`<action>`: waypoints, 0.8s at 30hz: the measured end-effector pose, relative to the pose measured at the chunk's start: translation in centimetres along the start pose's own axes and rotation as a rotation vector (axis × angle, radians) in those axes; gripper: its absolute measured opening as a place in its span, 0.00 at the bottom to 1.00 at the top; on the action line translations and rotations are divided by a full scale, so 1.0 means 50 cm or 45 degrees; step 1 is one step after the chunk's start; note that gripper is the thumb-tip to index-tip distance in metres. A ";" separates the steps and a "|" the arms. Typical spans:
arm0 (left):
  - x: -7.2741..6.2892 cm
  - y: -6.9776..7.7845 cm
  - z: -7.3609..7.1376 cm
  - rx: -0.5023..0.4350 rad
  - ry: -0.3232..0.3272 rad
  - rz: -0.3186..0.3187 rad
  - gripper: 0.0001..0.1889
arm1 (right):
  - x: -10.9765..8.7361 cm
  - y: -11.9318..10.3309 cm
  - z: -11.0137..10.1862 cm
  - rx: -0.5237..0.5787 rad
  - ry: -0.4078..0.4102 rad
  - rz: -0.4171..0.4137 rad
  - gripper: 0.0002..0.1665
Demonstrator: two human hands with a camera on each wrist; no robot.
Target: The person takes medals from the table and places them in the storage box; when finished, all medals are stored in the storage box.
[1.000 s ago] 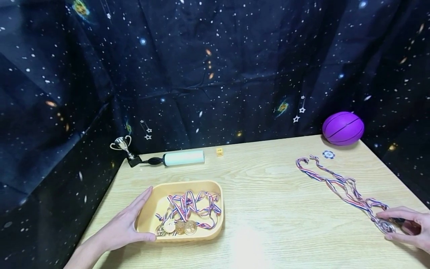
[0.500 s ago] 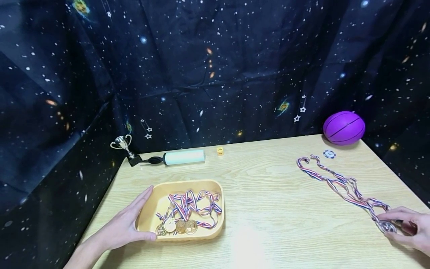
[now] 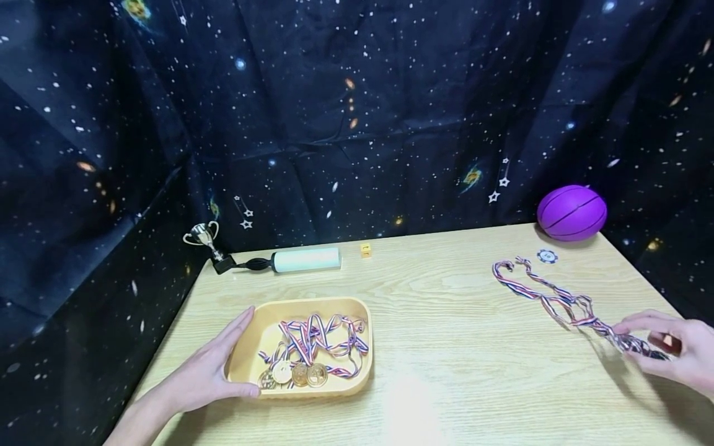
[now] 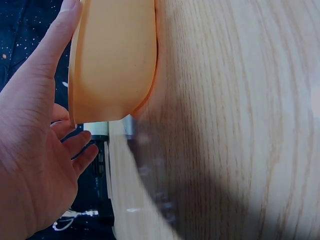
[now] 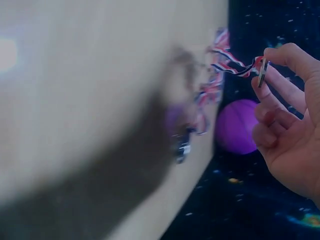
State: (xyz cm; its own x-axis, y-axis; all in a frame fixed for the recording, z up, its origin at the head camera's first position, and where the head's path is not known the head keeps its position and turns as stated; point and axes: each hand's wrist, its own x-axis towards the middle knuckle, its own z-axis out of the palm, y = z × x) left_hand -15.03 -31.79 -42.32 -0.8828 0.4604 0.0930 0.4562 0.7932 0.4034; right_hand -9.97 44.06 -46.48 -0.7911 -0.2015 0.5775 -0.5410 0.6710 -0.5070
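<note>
Four round gold medals [image 3: 317,375] lie in yellow plastic tray [image 4: 115,60], my left hand [image 3: 203,378] spread against it, right hand [image 5: 295,145] pinching silver medal [image 5: 262,72] outside.

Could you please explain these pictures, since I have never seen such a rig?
There is no machine: these are a person's two bare hands. The wide picture comes from a camera on the head, the other two from one on each wrist. The left hand rests against a yellow box, with medals on striped ribbons inside. The right hand pinches another medal just off the wooden table, its ribbon trailing. Further back are a small trophy, a pale tube, a small yellow block, a round chip and a purple ball.
</note>
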 end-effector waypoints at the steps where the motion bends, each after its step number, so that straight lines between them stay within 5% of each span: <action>1: 0.000 0.000 0.000 0.000 -0.002 -0.005 0.74 | 0.012 -0.007 -0.004 -0.014 -0.001 -0.003 0.38; 9: 0.002 0.003 0.000 0.004 -0.011 -0.026 0.74 | 0.107 -0.063 -0.035 -0.022 -0.010 0.033 0.32; 24: 0.001 -0.002 0.001 -0.002 0.001 -0.005 0.75 | 0.286 -0.184 -0.080 -0.253 0.019 0.165 0.18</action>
State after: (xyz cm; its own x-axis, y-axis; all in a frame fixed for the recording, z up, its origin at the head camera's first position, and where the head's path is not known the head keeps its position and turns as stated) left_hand -15.11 -31.82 -42.39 -0.8848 0.4567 0.0923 0.4523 0.7943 0.4056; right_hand -15.18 37.86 -30.99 -0.8451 -0.0952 0.5260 -0.3674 0.8183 -0.4421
